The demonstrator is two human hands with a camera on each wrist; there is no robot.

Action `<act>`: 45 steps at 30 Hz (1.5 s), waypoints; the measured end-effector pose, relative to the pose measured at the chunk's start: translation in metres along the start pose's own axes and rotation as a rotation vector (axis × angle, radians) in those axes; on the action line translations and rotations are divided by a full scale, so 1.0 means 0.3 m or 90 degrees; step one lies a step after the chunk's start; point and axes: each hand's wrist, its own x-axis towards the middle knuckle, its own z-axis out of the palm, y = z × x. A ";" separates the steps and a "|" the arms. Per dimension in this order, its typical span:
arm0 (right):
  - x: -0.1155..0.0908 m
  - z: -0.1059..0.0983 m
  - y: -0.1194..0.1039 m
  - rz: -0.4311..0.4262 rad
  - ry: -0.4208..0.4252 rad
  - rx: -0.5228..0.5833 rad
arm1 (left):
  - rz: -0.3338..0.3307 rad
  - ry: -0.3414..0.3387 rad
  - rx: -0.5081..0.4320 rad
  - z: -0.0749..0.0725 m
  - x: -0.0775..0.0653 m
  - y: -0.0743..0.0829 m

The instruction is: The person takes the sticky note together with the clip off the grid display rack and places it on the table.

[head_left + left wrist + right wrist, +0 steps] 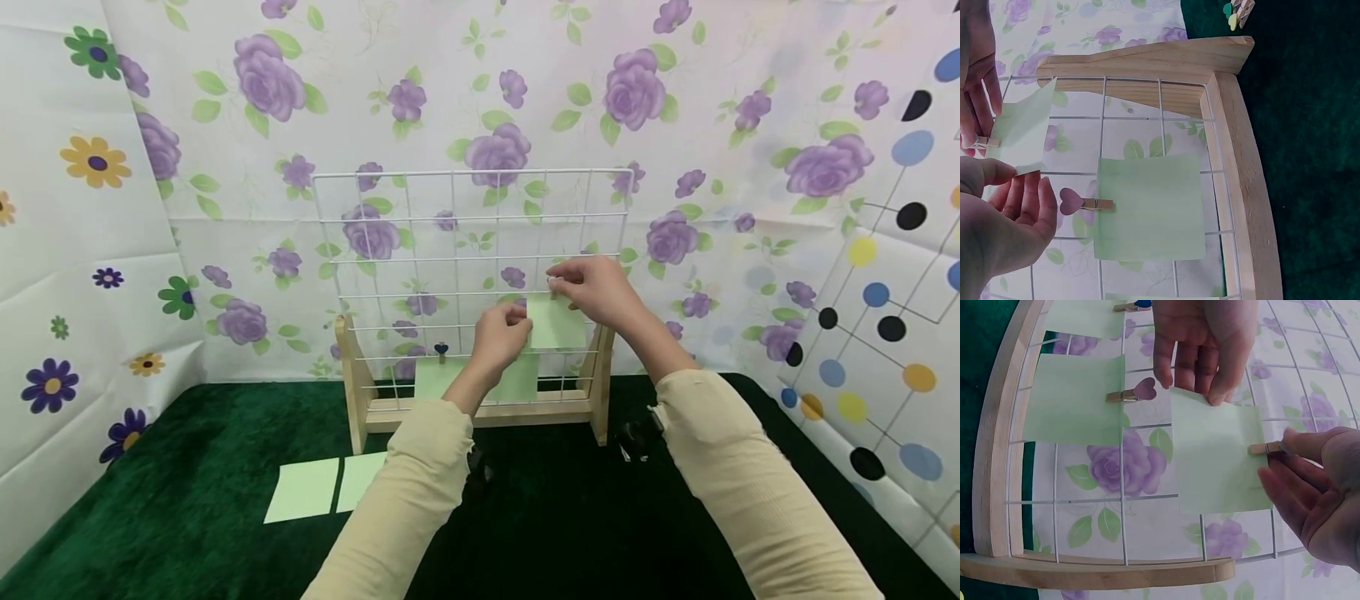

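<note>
A pale green paper square lies against the white wire grid at its right side. My left hand pinches the paper's left edge between thumb and fingers. At its top edge my right hand grips a small wooden clothespin, whose jaws overlap the paper. Lower on the grid hangs another green paper, held by a clothespin with a pink heart. Beside it is a third paper, under a clothespin with a dark blue heart.
Wooden feet hold the grid upright on the dark green cloth. Two loose green papers lie at front left, one partly behind my left sleeve. Several clothespins lie on the cloth to the right. Flowered sheets surround the table.
</note>
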 end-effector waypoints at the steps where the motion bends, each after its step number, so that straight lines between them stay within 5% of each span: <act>1: 0.001 0.001 0.000 -0.005 0.002 -0.006 | -0.002 0.002 -0.002 0.001 0.001 -0.001; 16: 0.016 0.017 0.001 -0.036 0.059 -0.053 | -0.003 0.019 -0.004 0.007 0.005 0.003; 27: 0.015 0.024 -0.005 -0.114 0.114 -0.091 | 0.024 0.032 0.017 0.004 0.006 0.006; 45: -0.010 0.032 -0.011 -0.140 0.156 -0.022 | 0.004 -0.006 -0.020 -0.021 -0.018 -0.020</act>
